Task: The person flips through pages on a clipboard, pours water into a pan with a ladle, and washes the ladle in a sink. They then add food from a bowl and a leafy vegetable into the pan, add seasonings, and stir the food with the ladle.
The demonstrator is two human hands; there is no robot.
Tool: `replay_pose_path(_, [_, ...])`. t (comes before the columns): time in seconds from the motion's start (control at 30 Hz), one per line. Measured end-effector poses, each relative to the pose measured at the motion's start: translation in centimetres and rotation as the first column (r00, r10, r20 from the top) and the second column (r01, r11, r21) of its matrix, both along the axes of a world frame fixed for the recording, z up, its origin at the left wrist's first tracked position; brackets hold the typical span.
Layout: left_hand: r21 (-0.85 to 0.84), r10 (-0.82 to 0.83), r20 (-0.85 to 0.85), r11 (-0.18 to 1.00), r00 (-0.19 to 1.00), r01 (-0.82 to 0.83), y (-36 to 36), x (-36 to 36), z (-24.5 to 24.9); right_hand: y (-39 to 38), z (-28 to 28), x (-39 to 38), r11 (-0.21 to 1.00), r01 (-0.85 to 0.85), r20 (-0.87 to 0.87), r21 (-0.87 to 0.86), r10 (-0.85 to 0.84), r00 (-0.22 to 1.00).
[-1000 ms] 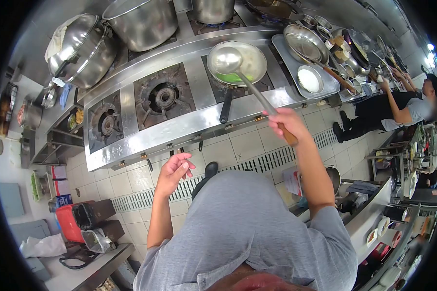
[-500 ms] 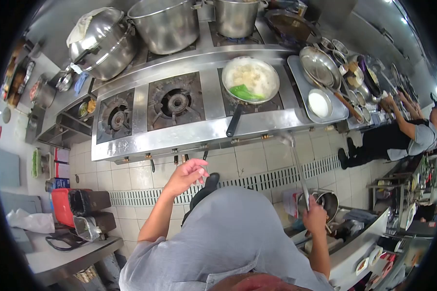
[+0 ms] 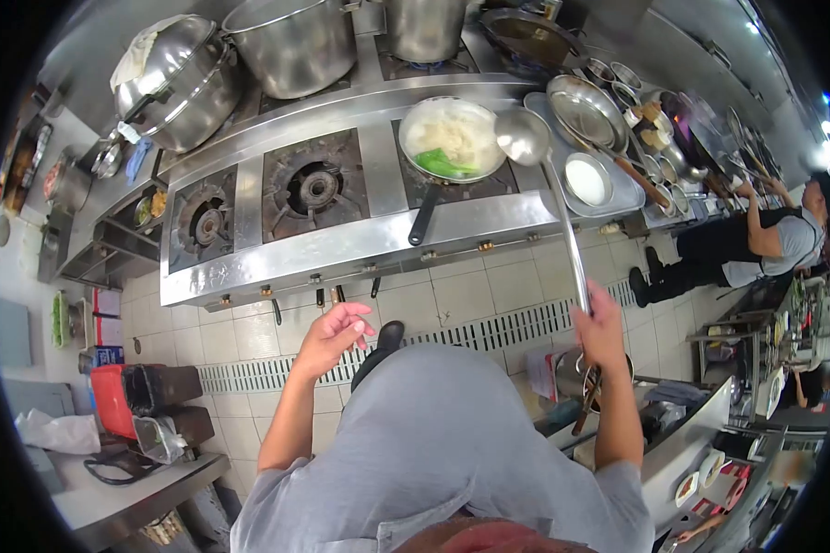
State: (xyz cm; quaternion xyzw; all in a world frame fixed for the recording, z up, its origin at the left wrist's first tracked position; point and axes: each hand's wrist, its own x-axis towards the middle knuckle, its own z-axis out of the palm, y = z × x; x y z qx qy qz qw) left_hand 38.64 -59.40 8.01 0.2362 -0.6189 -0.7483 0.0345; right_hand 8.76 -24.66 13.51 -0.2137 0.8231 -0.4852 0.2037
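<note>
My right hand (image 3: 599, 329) grips the long handle of a metal ladle (image 3: 563, 217). The ladle's bowl hangs over the right rim of a frying pan (image 3: 422, 212) on the stove. Inside the pan are pale, steaming food in whitish liquid and a bright green leaf vegetable (image 3: 444, 164) near the front rim. The pan's black handle points toward me. My left hand (image 3: 334, 339) hovers before the stove front, holding nothing, its fingers loosely bent and apart. Right of the pan, a metal bowl of white contents (image 3: 586, 180) sits on a metal tray (image 3: 618, 196).
Two bare burners (image 3: 319, 189) lie left of the pan. Large steel pots (image 3: 290, 51) stand along the back. A strainer (image 3: 586, 111) and small bowls crowd the right side. A co-worker (image 3: 752, 235) stands at the far right. A floor drain (image 3: 489, 336) runs behind the stove front.
My right hand has raised the ladle, swinging its bowl up from near the stove's front edge to the pan's right rim. The left hand stays much the same.
</note>
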Motion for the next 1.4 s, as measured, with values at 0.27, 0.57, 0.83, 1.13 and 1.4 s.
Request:
replay_pose_path(0.27, [-0.003,0.135,0.031,0.991,0.990,-0.134,1.0,3.4,-0.4,-11.4,-4.2,-11.2,0.929,0.008,-0.566,0.370,0.218,0.795])
replay_pose_path(0.57, [0.041,0.237,0.038,0.970,0.971,-0.239,1.2,6.0,-1.4,-15.9,-4.2,-13.3,0.850,-0.144,-0.199,0.506,0.277,0.940])
replay_pose_path(0.83, [0.021,0.198,0.020,0.980,0.980,-0.198,0.1,4.7,-0.9,-15.2,-1.7,-13.3,0.977,0.023,0.840,-0.210,0.168,0.515])
replay_pose_path(1.13, [0.017,0.146,-0.003,0.989,0.989,-0.146,-0.9,4.0,-0.7,-15.8,0.7,-10.9,0.987,-0.082,0.638,-0.137,0.152,0.755])
replay_pose_path(1.4, [-0.020,-0.056,-0.465,0.998,0.884,0.052,0.2,3.3,7.8,-15.3,-0.2,-11.1,0.980,-0.190,0.228,0.060,0.172,0.958])
